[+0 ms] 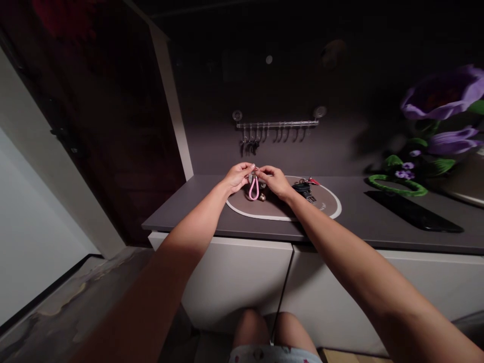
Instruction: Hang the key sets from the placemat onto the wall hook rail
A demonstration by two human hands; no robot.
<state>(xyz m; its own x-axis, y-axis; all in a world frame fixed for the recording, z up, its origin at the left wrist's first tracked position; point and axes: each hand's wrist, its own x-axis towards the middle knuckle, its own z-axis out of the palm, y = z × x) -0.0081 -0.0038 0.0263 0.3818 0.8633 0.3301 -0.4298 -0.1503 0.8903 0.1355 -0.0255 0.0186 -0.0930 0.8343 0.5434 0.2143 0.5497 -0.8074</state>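
Both of my hands meet over an oval mat (245,213) with a white rim. My left hand (239,177) is closed, thumb and fingers pinching a keychain with a pink braided loop (253,189). From the other side, the fingertips of my right hand (275,180) pinch the top of the same keychain. The pink loop hangs down between the hands, with small metal parts near its top. A small brass-coloured piece (262,197) shows just beside the loop. Right of my right hand, a dark bunch of keys (304,189) with a red bit lies on the mat.
A clear hook rail (278,124) is fixed on the dark wall, with several keys (249,146) on its left hooks. Purple flowers (449,141), a green ring (397,185) and a long black object (416,212) are on the counter's right. White cabinet doors (242,272) stand below.
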